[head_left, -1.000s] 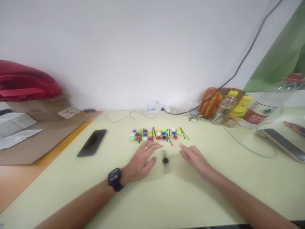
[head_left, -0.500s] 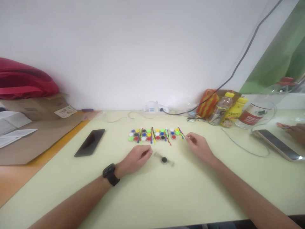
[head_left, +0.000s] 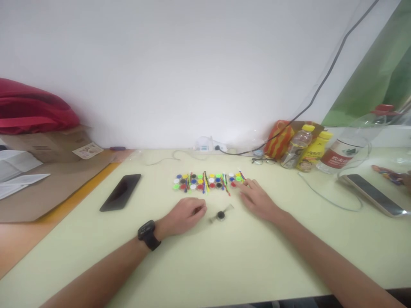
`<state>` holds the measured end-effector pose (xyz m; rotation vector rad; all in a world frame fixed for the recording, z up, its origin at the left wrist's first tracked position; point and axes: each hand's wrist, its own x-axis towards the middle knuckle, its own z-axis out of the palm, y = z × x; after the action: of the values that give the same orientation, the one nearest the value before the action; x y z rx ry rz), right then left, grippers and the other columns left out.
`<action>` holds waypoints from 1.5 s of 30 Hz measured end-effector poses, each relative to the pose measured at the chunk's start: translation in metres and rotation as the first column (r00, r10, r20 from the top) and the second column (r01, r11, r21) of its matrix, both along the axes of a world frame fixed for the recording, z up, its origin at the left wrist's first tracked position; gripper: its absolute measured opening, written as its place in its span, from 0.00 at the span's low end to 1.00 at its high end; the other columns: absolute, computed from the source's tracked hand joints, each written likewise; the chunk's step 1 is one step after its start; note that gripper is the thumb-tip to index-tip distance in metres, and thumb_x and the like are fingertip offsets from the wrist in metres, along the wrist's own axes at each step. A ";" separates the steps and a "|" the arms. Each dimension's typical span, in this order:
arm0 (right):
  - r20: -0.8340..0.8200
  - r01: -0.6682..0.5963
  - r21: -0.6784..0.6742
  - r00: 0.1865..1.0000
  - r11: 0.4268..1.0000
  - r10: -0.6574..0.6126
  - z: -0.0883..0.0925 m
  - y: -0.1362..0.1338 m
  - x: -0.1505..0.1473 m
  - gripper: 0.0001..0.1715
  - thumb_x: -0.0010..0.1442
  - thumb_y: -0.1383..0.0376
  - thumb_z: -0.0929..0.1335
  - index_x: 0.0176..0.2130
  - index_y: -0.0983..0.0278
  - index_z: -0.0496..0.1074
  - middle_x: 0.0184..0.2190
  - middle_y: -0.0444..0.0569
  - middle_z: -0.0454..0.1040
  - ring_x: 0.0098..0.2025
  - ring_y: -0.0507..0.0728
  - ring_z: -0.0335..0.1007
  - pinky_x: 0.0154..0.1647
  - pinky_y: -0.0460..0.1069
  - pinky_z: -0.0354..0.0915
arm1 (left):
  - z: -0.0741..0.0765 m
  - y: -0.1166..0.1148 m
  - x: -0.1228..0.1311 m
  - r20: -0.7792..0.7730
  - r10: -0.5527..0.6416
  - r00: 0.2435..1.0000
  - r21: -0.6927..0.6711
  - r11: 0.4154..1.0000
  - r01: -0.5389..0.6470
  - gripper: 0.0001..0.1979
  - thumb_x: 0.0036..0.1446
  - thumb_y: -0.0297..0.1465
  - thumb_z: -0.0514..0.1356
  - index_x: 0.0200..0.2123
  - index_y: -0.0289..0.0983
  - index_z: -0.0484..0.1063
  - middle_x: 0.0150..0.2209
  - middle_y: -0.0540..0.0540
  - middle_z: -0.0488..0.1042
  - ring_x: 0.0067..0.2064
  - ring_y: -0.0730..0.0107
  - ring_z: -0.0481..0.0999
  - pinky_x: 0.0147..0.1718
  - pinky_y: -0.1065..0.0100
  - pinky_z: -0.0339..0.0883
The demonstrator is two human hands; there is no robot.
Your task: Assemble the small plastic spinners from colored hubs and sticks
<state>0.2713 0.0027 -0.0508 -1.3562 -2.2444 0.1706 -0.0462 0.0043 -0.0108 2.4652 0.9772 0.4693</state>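
Note:
My left hand (head_left: pixel 185 215) rests on the table, fingers curled in a loose fist, with nothing showing in it. My right hand (head_left: pixel 258 199) lies at the right end of a row of small coloured round pieces (head_left: pixel 212 185), fingers stretched out. Its fingertips are at a red round piece (head_left: pixel 233 184) and partly cover a bundle of thin coloured sticks (head_left: pixel 242 175); whether they touch cannot be made out. More stick bundles (head_left: pixel 206 182) stand between the groups of round pieces. Between my hands lies a small spinner (head_left: pixel 221 215) with a black round centre and two blurred clear arms.
A dark phone (head_left: pixel 120 192) lies on the left, near cardboard (head_left: pixel 73 179). Bottles (head_left: pixel 298 147), glasses (head_left: pixel 263 161) and a snack bag (head_left: pixel 278 139) stand or lie at the back right. Another phone (head_left: pixel 374 194), a cable (head_left: pixel 330 201) and another person's hand (head_left: pixel 407 179) are at the right.
My right hand has moved left from the end stick bundle to the red round piece, its fingers reaching further out. The spinner's arms have turned. My left hand is almost still.

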 end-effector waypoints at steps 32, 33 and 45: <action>-0.118 0.185 -0.003 0.976 0.983 -0.184 -0.013 0.031 0.041 0.22 0.71 0.59 0.60 0.57 0.60 0.75 0.41 0.53 0.74 0.46 0.63 0.70 0.50 0.58 0.65 | 0.002 -0.002 0.002 0.030 0.000 1.000 0.013 1.000 0.000 0.16 0.67 0.32 0.50 0.24 0.38 0.57 0.22 0.52 0.59 0.25 0.70 0.57 0.27 0.65 0.49; -0.107 0.180 -0.010 0.978 0.984 -0.180 -0.015 0.032 0.041 0.22 0.72 0.59 0.60 0.57 0.60 0.74 0.41 0.53 0.73 0.46 0.63 0.69 0.51 0.57 0.65 | 0.002 -0.002 0.002 0.030 0.001 1.000 0.012 1.000 -0.001 0.16 0.67 0.32 0.50 0.24 0.38 0.57 0.22 0.53 0.58 0.25 0.70 0.57 0.27 0.65 0.49; -0.100 0.196 -0.030 0.975 0.980 -0.198 -0.018 0.035 0.038 0.17 0.70 0.61 0.61 0.50 0.60 0.77 0.41 0.52 0.74 0.46 0.61 0.70 0.51 0.56 0.64 | 0.002 -0.001 0.002 0.006 0.008 1.000 0.010 1.000 -0.008 0.16 0.68 0.32 0.50 0.25 0.38 0.57 0.23 0.53 0.59 0.26 0.71 0.57 0.28 0.67 0.50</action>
<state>0.3092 0.0373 -0.0685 -1.5350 -2.0149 0.1887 -0.0439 0.0033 -0.0091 2.4684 0.9851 0.4847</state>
